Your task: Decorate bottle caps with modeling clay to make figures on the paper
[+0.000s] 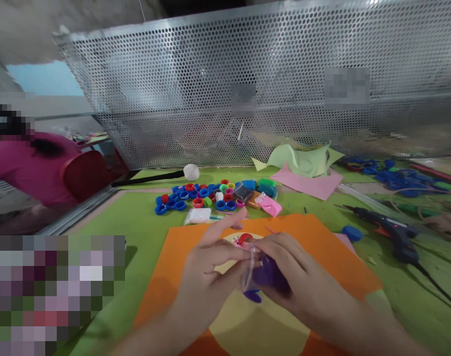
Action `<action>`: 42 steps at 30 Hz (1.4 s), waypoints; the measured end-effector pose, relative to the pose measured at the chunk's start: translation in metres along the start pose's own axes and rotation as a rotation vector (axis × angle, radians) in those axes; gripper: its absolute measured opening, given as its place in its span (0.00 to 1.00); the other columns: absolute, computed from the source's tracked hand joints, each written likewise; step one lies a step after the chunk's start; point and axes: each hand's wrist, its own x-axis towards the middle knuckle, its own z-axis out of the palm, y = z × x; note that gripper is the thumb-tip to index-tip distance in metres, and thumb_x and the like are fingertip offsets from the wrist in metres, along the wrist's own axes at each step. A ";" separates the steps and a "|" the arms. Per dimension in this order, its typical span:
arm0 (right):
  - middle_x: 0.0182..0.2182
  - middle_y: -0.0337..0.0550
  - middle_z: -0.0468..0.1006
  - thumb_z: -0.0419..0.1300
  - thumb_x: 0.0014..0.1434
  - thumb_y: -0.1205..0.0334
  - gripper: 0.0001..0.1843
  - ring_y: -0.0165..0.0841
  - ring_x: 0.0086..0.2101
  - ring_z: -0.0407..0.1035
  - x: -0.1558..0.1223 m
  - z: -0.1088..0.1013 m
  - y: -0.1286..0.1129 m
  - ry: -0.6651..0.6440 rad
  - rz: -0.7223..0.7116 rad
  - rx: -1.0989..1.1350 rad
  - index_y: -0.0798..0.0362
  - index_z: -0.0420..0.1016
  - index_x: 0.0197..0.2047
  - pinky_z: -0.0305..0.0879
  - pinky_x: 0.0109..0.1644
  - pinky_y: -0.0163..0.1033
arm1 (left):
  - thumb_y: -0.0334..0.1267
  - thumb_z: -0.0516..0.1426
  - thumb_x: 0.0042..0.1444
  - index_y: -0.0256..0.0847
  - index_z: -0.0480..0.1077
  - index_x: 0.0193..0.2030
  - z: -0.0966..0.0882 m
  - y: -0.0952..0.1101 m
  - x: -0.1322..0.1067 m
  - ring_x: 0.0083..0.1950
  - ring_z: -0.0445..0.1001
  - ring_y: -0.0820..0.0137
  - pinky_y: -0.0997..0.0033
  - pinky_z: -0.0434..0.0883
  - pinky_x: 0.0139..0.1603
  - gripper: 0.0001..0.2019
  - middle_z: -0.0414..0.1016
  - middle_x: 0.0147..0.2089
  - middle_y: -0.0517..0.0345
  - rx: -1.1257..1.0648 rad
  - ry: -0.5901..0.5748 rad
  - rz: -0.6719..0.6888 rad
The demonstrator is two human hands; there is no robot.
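Note:
Above an orange sheet (188,247) with a pale yellow shape (262,326) on it, both my hands grip a small clear plastic bag with purple, clay-like stuff (268,274) inside. My left hand (206,267) pinches the bag's clear edge between thumb and fingers, with one finger raised. Closed round the purple end is my right hand (297,269). Just beyond my fingertips sits a red cap (245,239) beside small pink and white bits. A dark blue-purple piece (252,296) lies below the bag, partly hidden.
Several coloured bottle caps (198,202) and bagged clay packets (269,204) lie behind the sheet. A glue gun (392,232) with its cord and a blue cap (352,233) are at right. Crumpled green paper (299,160) lies before a perforated metal panel (210,99). A person (43,163) sits at left.

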 end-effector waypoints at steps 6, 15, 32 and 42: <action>0.43 0.43 0.70 0.59 0.49 0.74 0.29 0.35 0.44 0.65 -0.004 0.003 -0.002 0.047 0.081 0.044 0.48 0.54 0.52 0.68 0.46 0.39 | 0.33 0.58 0.52 0.44 0.76 0.27 0.000 0.000 -0.007 0.47 0.72 0.66 0.68 0.69 0.46 0.06 0.65 0.56 0.55 0.035 0.195 -0.018; 0.41 0.39 0.69 0.59 0.51 0.69 0.22 0.33 0.41 0.67 -0.003 -0.002 0.001 0.059 0.226 0.070 0.43 0.56 0.46 0.69 0.41 0.39 | 0.38 0.55 0.55 0.46 0.75 0.25 -0.004 -0.006 0.004 0.53 0.67 0.67 0.68 0.67 0.52 0.10 0.66 0.57 0.61 -0.232 0.093 -0.237; 0.41 0.40 0.69 0.57 0.53 0.68 0.19 0.33 0.41 0.67 -0.003 -0.006 0.006 0.041 0.236 0.117 0.45 0.57 0.47 0.68 0.40 0.38 | 0.31 0.58 0.51 0.48 0.77 0.34 -0.010 0.002 0.007 0.50 0.67 0.65 0.62 0.68 0.51 0.08 0.66 0.55 0.56 -0.067 -0.027 -0.044; 0.41 0.41 0.71 0.60 0.48 0.73 0.24 0.33 0.41 0.68 -0.003 -0.006 -0.001 -0.017 0.171 0.150 0.48 0.58 0.47 0.68 0.43 0.39 | 0.32 0.60 0.49 0.47 0.77 0.29 -0.011 0.002 0.007 0.51 0.66 0.63 0.60 0.65 0.53 0.05 0.64 0.58 0.56 -0.083 -0.136 -0.104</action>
